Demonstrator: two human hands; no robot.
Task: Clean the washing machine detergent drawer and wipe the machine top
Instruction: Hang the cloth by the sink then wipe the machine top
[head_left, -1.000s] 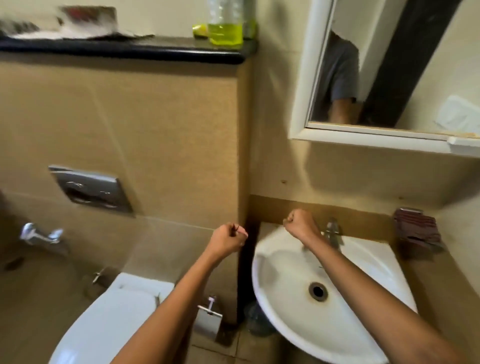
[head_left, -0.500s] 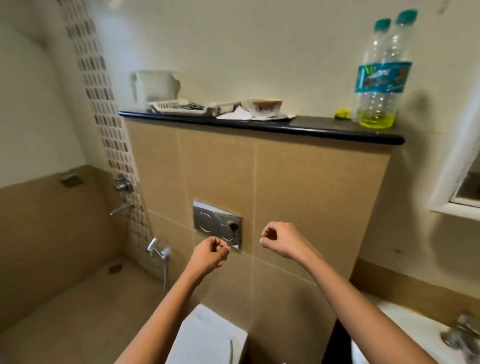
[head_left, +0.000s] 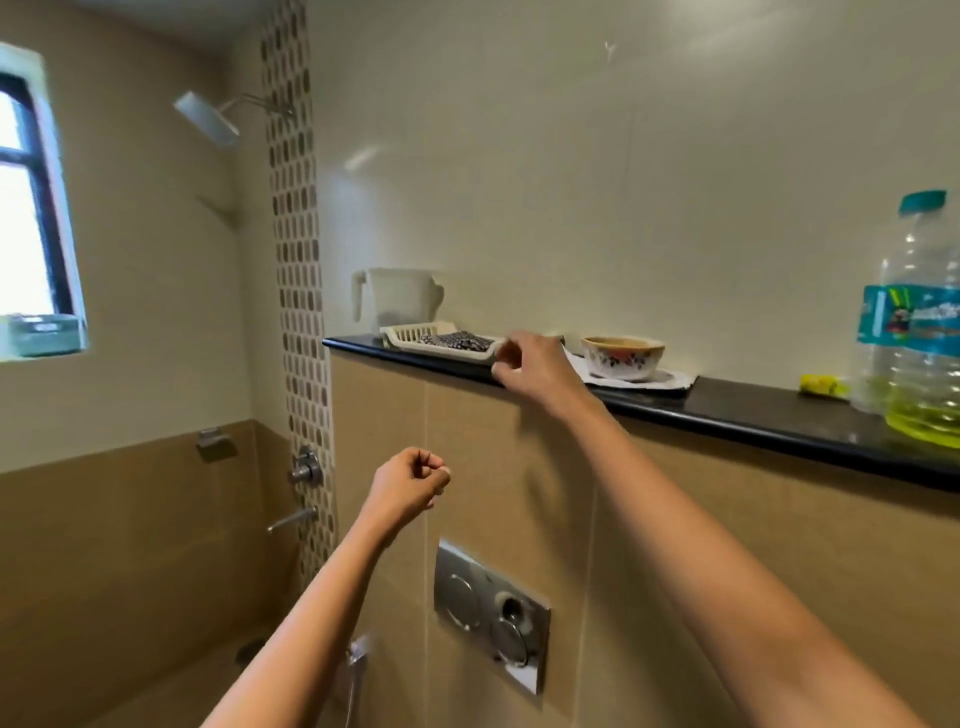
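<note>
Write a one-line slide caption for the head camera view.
Right hand reaches the cream tray on the black ledge; left hand hangs fisted below.

A black ledge (head_left: 753, 415) carries a cream jug (head_left: 397, 299), a flowered bowl (head_left: 622, 356) and a plastic bottle (head_left: 922, 332) holding yellow liquid. Below it a chrome flush plate (head_left: 491, 613) sits in the tan tiles. A shower head (head_left: 207, 118) hangs near the window (head_left: 31, 208).

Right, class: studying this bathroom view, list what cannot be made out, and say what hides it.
- Head view: the clear plastic bottle with yellow liquid is cut off by the right edge.
- The near end of the cream slotted plastic tray is covered by the right hand.
- Whether the left hand, a closed fist, holds anything: its curled fingers hide the palm.
- No washing machine is in view.
</note>
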